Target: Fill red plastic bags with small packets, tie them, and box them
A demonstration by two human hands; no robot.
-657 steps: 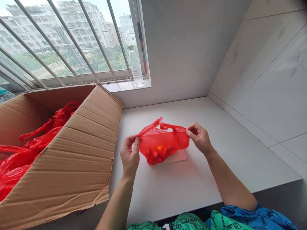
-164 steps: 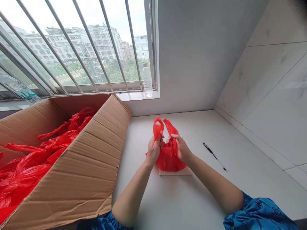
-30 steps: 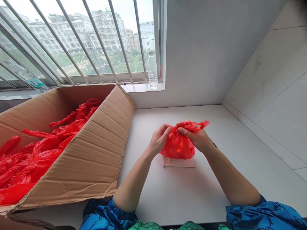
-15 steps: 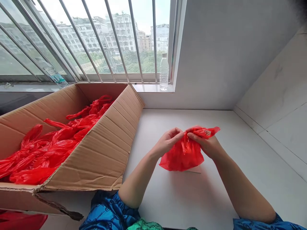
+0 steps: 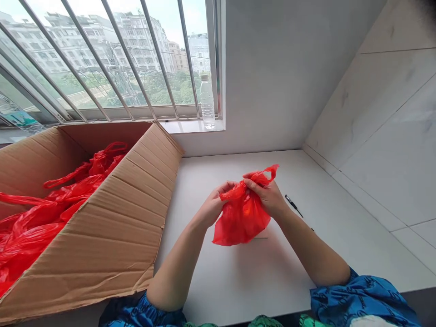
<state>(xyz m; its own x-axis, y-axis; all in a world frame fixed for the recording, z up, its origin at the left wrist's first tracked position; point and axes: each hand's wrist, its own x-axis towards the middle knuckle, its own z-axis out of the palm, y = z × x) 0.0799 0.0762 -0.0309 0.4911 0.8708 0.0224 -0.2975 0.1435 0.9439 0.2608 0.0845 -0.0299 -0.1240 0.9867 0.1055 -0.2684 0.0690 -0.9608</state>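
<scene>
A red plastic bag point(image 5: 240, 220) is held up over the white table, its filled lower part hanging beneath both hands. My left hand point(image 5: 216, 202) pinches the bag's gathered top from the left, with a red end poking out over the fingers. On the other side, my right hand point(image 5: 267, 195) grips the neck, thumb laid across it, and a red handle loop sticks up beyond. What the bag contains cannot be made out.
At the left, an open cardboard box point(image 5: 112, 227) holds several red bags point(image 5: 37, 222). A black pen point(image 5: 293, 205) lies beyond my right forearm on the white table point(image 5: 218, 290). One clear bottle point(image 5: 207, 102) stands on the windowsill; another bottle point(image 5: 22, 119) leans at far left.
The view has swung right, so the box and window sit further left and the pen now shows. A red end now sticks out at my left hand, and the handle on the right points up more.
</scene>
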